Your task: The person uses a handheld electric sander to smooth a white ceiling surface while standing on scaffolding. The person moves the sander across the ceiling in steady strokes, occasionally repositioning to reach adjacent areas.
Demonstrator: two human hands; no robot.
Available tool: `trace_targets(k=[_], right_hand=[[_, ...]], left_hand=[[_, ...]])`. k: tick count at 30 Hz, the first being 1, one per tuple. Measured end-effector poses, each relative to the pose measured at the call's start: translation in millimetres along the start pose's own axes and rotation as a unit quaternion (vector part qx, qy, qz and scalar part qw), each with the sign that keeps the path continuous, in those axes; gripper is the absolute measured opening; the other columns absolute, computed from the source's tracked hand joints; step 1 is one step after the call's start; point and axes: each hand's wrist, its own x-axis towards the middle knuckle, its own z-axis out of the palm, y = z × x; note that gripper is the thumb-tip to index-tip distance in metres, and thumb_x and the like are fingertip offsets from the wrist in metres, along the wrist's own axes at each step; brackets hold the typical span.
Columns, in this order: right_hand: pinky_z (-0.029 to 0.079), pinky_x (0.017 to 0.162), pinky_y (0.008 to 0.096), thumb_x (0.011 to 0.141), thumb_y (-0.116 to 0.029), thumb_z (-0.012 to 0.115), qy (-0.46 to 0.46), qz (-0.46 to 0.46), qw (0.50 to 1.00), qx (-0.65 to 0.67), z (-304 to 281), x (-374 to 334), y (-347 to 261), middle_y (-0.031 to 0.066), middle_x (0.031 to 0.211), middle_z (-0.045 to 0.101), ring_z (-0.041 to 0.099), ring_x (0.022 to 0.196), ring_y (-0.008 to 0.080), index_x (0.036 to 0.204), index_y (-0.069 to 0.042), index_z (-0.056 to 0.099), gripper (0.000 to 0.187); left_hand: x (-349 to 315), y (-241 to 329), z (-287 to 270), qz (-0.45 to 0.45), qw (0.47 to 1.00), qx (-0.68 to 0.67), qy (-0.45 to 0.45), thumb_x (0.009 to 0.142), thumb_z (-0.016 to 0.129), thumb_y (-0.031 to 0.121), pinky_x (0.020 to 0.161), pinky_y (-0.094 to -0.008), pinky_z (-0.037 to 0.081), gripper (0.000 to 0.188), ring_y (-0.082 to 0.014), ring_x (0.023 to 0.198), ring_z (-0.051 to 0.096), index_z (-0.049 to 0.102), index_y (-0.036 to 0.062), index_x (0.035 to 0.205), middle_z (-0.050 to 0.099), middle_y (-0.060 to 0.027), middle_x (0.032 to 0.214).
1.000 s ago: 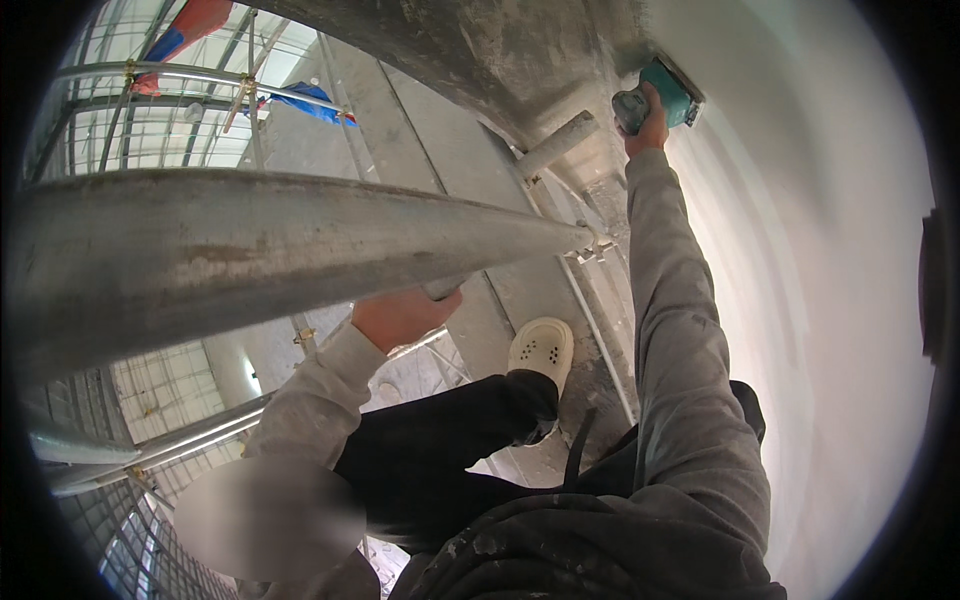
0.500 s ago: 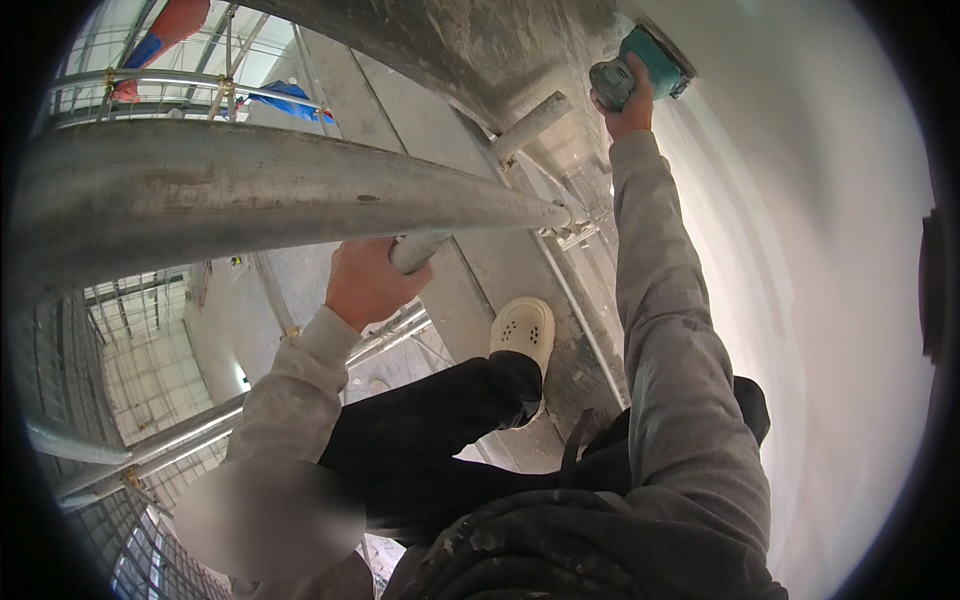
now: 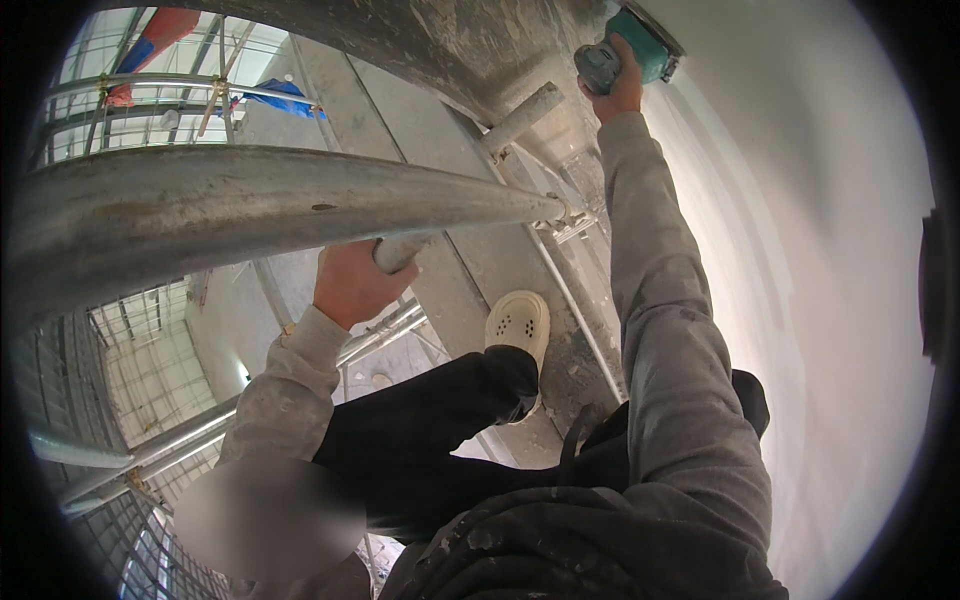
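Note:
With my right arm stretched out, my right hand (image 3: 622,85) is closed round the body of a teal and dark grey power sander (image 3: 640,48). The sander's flat pad lies against the white wall (image 3: 820,250) at the upper right. My left hand (image 3: 358,283) is wrapped round a short grey scaffold tube (image 3: 402,252), just below a thick metal pole (image 3: 250,192) that crosses the view. Part of that tube is hidden behind the pole and my fingers.
Scaffold planks (image 3: 470,270) run beneath me, and my foot in a cream clog (image 3: 518,320) rests on them. A tube stub (image 3: 525,118) juts out near the wall. Blue sheeting (image 3: 282,97) hangs far left, and more scaffold rails (image 3: 160,450) stand lower left.
The sander and my right hand have moved slightly left and up along the wall. My left hand keeps its hold on the tube, and the whole view has shifted a little.

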Motion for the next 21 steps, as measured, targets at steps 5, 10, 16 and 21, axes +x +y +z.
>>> trace_targets(k=[5, 10, 16, 21], right_hand=[[0.044, 0.081, 0.0468, 0.075, -0.037, 0.076, 0.029, 0.000, 1.000, -0.006, -16.6, -3.7, 2.0, 0.0062, 0.108, 0.059, 0.058, 0.097, 0.0243, 0.111, -0.016, 0.058, 0.046], [0.045, 0.080, 0.0489, 0.071, -0.034, 0.080, 0.027, 0.000, 1.000, 0.008, -23.6, 9.7, 2.3, 0.0066, 0.112, 0.058, 0.057, 0.098, 0.0252, 0.112, -0.015, 0.058, 0.050], [0.045, 0.079, 0.0481, 0.069, -0.035, 0.081, 0.082, 0.038, 0.996, 0.006, -17.8, 10.5, 5.9, 0.0058, 0.111, 0.059, 0.058, 0.098, 0.0242, 0.113, -0.015, 0.059, 0.052], [0.046, 0.078, 0.0470, 0.071, -0.034, 0.080, 0.002, 0.000, 1.000, 0.005, -21.0, 2.0, 1.1, 0.0060, 0.106, 0.060, 0.060, 0.094, 0.0243, 0.112, -0.014, 0.059, 0.050]], left_hand=[[-0.3, 1.0, 4.8, 0.012, 1.000, 0.017, 0.008, 0.069, 0.073, 0.024, 0.073, -0.0426, 0.051, 0.036, -0.0360, 0.079, 0.065, 0.068, 0.0038, 0.098, 0.068, -0.0166, 0.085], [0.7, 6.1, 6.7, 0.014, 1.000, -0.008, 0.018, 0.068, 0.073, 0.023, 0.073, -0.0427, 0.051, 0.034, -0.0356, 0.079, 0.065, 0.068, 0.0039, 0.096, 0.068, -0.0160, 0.083], [-2.9, 14.6, 6.1, 0.036, 0.998, 0.034, 0.039, 0.069, 0.072, 0.022, 0.074, -0.0423, 0.051, 0.032, -0.0359, 0.080, 0.065, 0.068, 0.0047, 0.096, 0.068, -0.0165, 0.085], [-4.6, 10.9, 10.2, 0.009, 1.000, -0.002, 0.018, 0.069, 0.072, 0.022, 0.074, -0.0429, 0.051, 0.032, -0.0360, 0.081, 0.065, 0.068, 0.0045, 0.095, 0.069, -0.0163, 0.086]])
